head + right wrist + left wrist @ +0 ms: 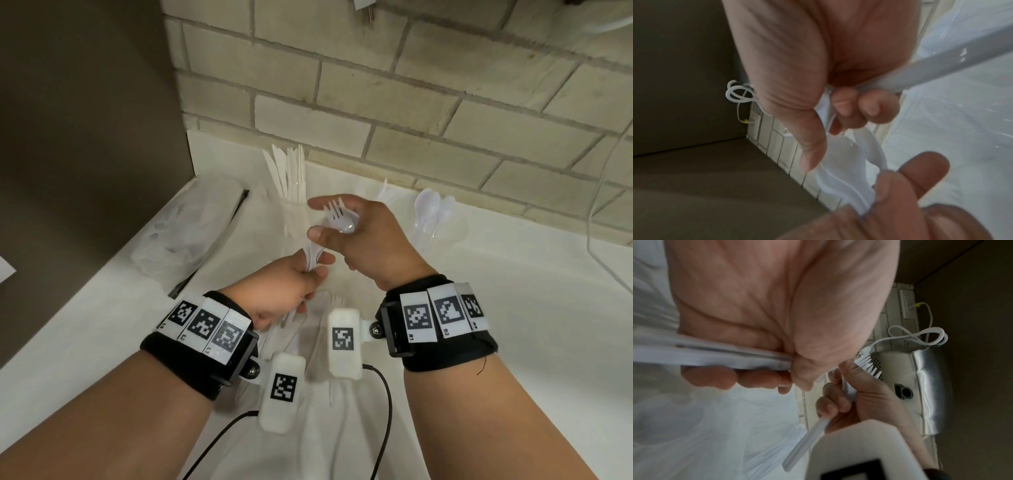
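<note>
In the curled fingers of the right hand (370, 240), forks (337, 209) are clasped above the counter (513, 325), toward its back left corner; a cutlery bundle (312, 255) is gripped tight by the left hand (287, 287). One piece at a time is best drawn free, the bundle kept aligned.

The back is closed by the brick wall (376, 85), along which upright knives (287, 171) and a cup of spoons (430, 212) are stood, and the left is shut by a dark panel (85, 102) with a plastic bag (178, 233) at its foot. Open counter (513, 294) is left to the right of the right hand (370, 236), crossed only by a thin cable (590, 219) near the wall. The gap to the left hand (284, 291) is filled by gripped forks (337, 210) and a bundle of spoons (313, 255).
</note>
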Demonstrator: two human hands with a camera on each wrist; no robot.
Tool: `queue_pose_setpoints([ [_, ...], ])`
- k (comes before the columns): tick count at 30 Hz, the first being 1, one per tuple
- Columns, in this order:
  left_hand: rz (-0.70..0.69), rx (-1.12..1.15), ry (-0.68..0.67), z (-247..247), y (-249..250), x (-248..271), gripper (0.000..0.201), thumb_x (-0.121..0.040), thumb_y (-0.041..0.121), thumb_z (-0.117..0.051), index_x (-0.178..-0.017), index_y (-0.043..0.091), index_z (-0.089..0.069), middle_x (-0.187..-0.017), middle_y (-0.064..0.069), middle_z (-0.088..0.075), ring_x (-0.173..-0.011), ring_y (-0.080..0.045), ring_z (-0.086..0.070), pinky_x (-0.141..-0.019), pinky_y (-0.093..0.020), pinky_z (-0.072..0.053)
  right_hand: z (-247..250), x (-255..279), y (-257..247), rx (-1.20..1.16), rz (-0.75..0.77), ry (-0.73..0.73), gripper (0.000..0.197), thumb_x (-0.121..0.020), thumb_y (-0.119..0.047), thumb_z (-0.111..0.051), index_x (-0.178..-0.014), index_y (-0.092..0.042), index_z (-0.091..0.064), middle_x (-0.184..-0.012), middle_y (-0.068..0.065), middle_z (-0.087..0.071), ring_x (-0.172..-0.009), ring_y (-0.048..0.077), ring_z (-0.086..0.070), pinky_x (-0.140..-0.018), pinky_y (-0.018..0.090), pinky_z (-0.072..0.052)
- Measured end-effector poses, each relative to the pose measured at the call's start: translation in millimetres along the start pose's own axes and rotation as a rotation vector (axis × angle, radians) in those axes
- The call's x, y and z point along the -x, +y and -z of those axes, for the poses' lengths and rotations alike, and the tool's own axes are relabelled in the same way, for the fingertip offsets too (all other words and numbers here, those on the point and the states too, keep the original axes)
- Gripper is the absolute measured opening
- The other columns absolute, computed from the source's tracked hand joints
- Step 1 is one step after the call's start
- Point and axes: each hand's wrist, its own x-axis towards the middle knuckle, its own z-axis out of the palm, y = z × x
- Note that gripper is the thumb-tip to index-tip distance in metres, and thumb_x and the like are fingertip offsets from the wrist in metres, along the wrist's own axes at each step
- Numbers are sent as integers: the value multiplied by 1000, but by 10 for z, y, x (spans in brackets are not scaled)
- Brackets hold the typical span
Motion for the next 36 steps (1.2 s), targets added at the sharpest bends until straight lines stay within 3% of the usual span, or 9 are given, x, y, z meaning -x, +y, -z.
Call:
queue_pose_setpoints([
  [2, -4, -39, -11, 1, -10, -6, 24, -99, 28, -45, -121, 21, -53, -77, -2, -52, -63, -15, -46, -58, -31, -43, -29, -2, -8, 11, 6, 22, 8, -84, -8, -70, -91, -12, -71, -94, 11, -64, -54, -4, -56, -40, 11, -39],
  [7, 37, -69, -2, 5, -45, -10, 21, -98, 35, -43, -113, 27, -54, -63, 2, -46, -59, -23, -39, -62, -36, -37, -18, -107, 47, 56, 100, 228, 19, -84, -19, -69, -73, -33, -63, -98, 9, -64, -78, 15, -58, -66, 28, -44],
  [13, 63, 54, 13, -3, -73, -25, 22, -94, 42, -49, -108, 29, -59, -57, 7, -42, -64, -23, -30, -64, -40, -29, -8, -86, 35, -33, 128, 151, 20, -85, -8, -67, -94, -25, -63, -86, -7, -65, -62, -1, -54, -62, 21, -41],
  [17, 72, 46, 7, -15, -60, -30, 28, -93, 44, -50, -112, 25, -56, -66, 0, -42, -65, -24, -31, -63, -40, -29, 66, -102, 13, -45, 107, 117, 17, -90, -8, -61, -83, -23, -62, -85, -3, -69, -66, 5, -61, -60, 23, -41],
  [21, 93, 21, 31, 38, -72, -39, 25, -95, 40, -48, -111, 22, -55, -84, -8, -45, -73, -26, -33, -66, -39, -30, 307, -216, -132, -184, 130, 285, 13, -96, -9, -52, -92, -22, -52, -96, 10, -71, -85, 28, -70, -56, 30, -51],
  [26, 84, 85, 94, 57, -38, -23, 24, -98, 31, -46, -113, 16, -56, -69, 1, -38, -60, -14, -32, -58, -32, -31, 619, -474, -281, -312, 232, 494, 22, -100, -5, -41, -112, -22, -46, -123, 9, -52, -65, 25, -70, -67, 37, -61],
  [30, 64, 127, 136, 65, -30, -29, 25, -97, 35, -46, -112, 18, -58, -70, 3, -39, -61, -12, -36, -56, -26, -35, 601, -751, -125, -292, 300, 584, 27, -97, -3, -42, -106, -27, -50, -121, 15, -51, -58, 17, -58, -71, 42, -59],
  [34, 56, 207, 146, 86, -24, -28, 24, -99, 33, -44, -111, 18, -60, -72, 5, -40, -59, -10, -36, -52, -24, -35, 495, -941, 180, -327, 165, 546, 25, -96, -2, -45, -106, -25, -52, -103, 12, -57, -64, 17, -60, -75, 38, -56],
  [36, 49, 226, 143, 92, -28, -22, 24, -100, 31, -43, -110, 17, -60, -72, 4, -39, -58, -9, -36, -52, -24, -35, 452, -993, 351, -379, 56, 509, 21, -95, -5, -51, -106, -22, -54, -97, 7, -60, -81, 23, -66, -80, 38, -54],
])
